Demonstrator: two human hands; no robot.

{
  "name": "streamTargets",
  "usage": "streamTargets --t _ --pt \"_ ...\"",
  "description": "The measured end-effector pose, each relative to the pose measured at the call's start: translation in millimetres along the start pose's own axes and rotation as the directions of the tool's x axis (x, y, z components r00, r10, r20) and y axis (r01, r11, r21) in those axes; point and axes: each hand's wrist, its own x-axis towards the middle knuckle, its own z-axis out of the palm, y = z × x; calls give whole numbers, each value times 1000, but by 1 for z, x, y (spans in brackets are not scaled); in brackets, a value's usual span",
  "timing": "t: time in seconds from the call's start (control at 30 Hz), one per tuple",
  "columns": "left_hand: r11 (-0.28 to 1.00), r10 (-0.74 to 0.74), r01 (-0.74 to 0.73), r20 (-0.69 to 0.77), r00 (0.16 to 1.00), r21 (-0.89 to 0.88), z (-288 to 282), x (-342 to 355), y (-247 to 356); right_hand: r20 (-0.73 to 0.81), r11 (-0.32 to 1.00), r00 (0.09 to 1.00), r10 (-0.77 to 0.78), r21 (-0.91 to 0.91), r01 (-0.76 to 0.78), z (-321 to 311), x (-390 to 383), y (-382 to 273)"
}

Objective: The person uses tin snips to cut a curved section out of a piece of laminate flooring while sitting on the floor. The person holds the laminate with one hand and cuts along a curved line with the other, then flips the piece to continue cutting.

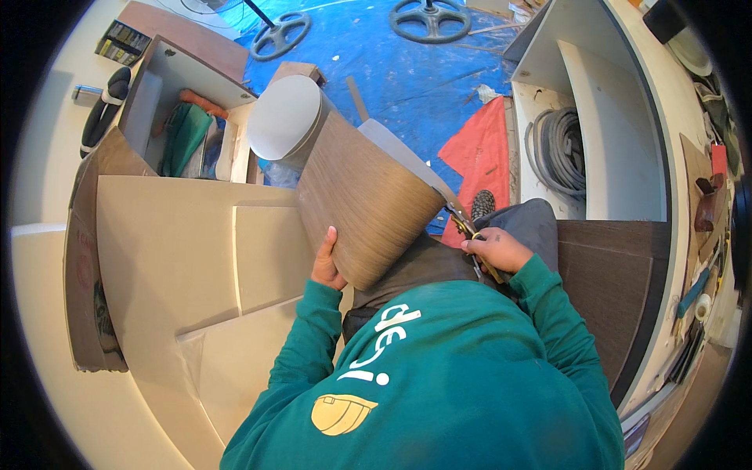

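Note:
My left hand [327, 260] grips the near left edge of a curled wood-grain sheet [364, 200], thumb up against its face. The sheet bends over my lap, and a loose roll with a pale grey back [286, 113] shows at its far left end. In my right hand [503, 249] is a pair of snips [462, 223], fingers closed round the handles. The blades meet the sheet at its right edge; whether they are parted there I cannot make out. My knees lie under the sheet.
Blue sheeting [376, 59] covers the floor ahead, with a red sheet [479, 153] on it. Two round dark bases [429, 23] stand beyond. At right, a cabinet [630, 133] holds a coiled grey hose [558, 153]. Large cardboard [164, 243] lies left, near an open box [157, 90] with green cloth [186, 137].

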Motion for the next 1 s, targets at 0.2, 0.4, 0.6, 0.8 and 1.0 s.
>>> streamTargets --t 0.2,0.4,0.6,0.8,1.0 --pt "988 127 -132 -69 990 -77 16 -19 -6 -1 1000 1000 -10 -26 10 1 6 1" --pt "932 357 -334 -217 908 138 27 -32 0 -4 999 1000 -30 -18 30 1 6 -1" --pt "893 449 -415 -288 846 175 39 -32 6 -19 999 1000 -17 -28 16 3 3 -6" --pt "825 563 -510 -419 712 243 47 -32 -1 -10 999 1000 -25 -27 25 2 3 -4" --pt "661 738 -344 -496 457 666 49 -38 2 -7 998 999 -40 -49 40 2 2 -5"
